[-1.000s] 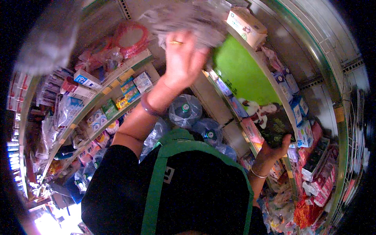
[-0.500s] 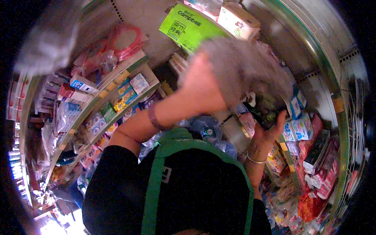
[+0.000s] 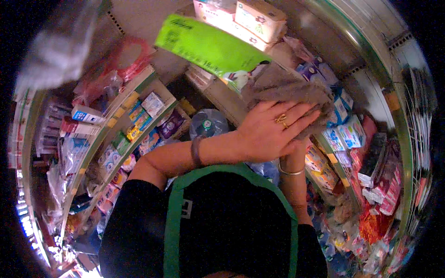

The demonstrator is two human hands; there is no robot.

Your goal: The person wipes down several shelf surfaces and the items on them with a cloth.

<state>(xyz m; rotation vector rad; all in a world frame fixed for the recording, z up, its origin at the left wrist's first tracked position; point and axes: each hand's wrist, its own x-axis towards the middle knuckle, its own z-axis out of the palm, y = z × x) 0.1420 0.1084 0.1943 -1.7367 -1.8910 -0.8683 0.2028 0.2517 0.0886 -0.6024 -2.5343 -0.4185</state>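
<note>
My left hand, with a gold ring, presses a grey-brown cloth over the near right end of a long bright green pack. The fingers lie stretched across the cloth and hold it there. My right hand comes up beneath the left, a bracelet on its wrist. It supports the pack's near end, though its fingers are hidden behind the cloth and the left hand. The pack slants away to the upper left, in front of the shelves.
Paper packs stand on the shelf at the far side. Left shelves carry small boxes and red plastic-wrapped goods. Blue-white packs line the right shelf. A large clear bottle stands below. A blurred pale shape hangs upper left.
My left hand has swept the cloth down toward me, over the pack's near end. More of the green pack shows, and its far end has shifted left. My right hand is now mostly covered.
</note>
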